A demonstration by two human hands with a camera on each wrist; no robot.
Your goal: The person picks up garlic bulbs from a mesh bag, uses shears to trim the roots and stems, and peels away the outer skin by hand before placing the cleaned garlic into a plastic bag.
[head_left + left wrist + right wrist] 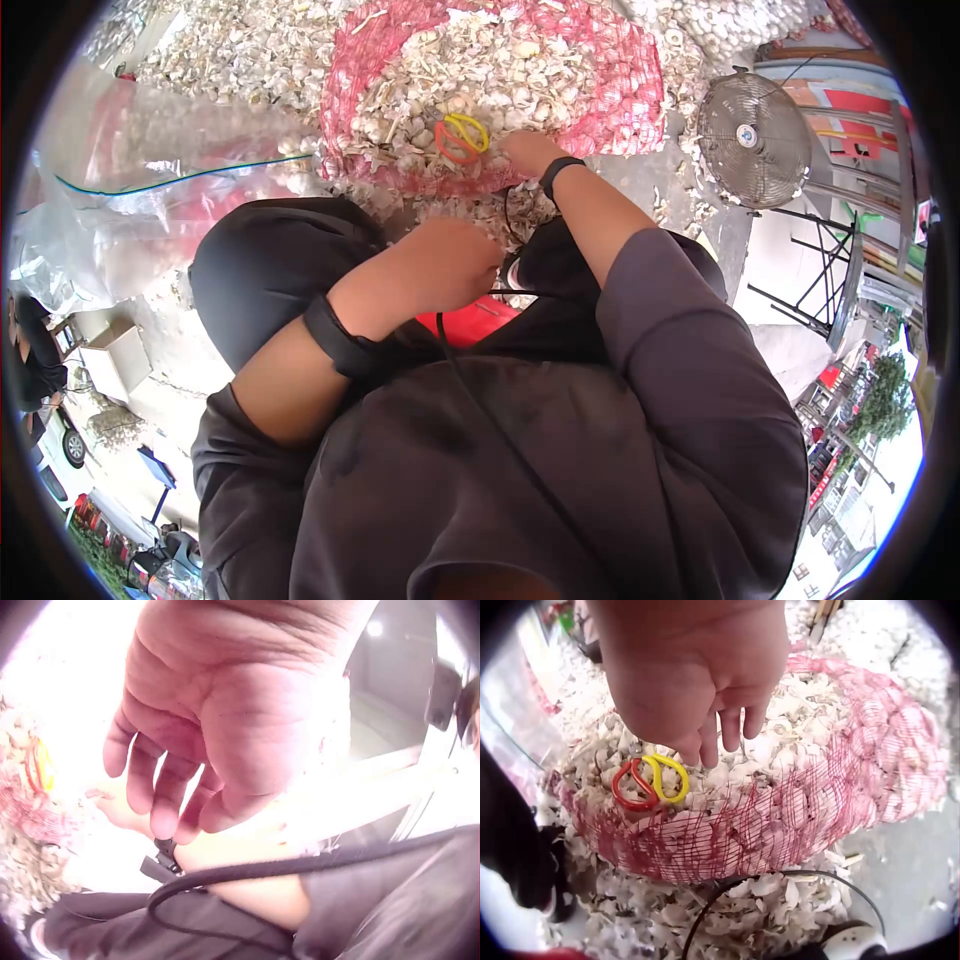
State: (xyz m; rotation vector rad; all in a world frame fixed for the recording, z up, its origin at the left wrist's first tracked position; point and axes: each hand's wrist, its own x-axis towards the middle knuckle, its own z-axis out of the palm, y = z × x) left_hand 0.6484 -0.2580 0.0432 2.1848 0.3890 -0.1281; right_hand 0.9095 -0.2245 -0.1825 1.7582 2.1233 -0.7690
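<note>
Hands apart and grasping nothing that we can see, we work over a red mesh bag [705,844] of what looks like garlic [810,712]. Our right hand [533,153] reaches out above the bag, fingers extended downward near the scissors [657,780]; whether the fingertips touch the garlic, we cannot tell. Our left hand [440,265] hangs close to our body, its fingers slackly bent and released.

We judge the step in hand to be a reach into the heap, either for a piece of garlic or for the scissors; the pose alone does not settle which. The next move seems to call for the right fingers to close on one or the other, and for the left hand to come forward if both are to work together.

The garlic lies in front of us, pale and papery, a loose mix of dry skins and rounder lumps that bulge against the mesh at the bag's side. The bag wraps round the heap, its top uncovered. On the garlic rest the scissors, one handle red, one yellow, the blades out of sight; loose skins [784,900] litter the near side.
</note>
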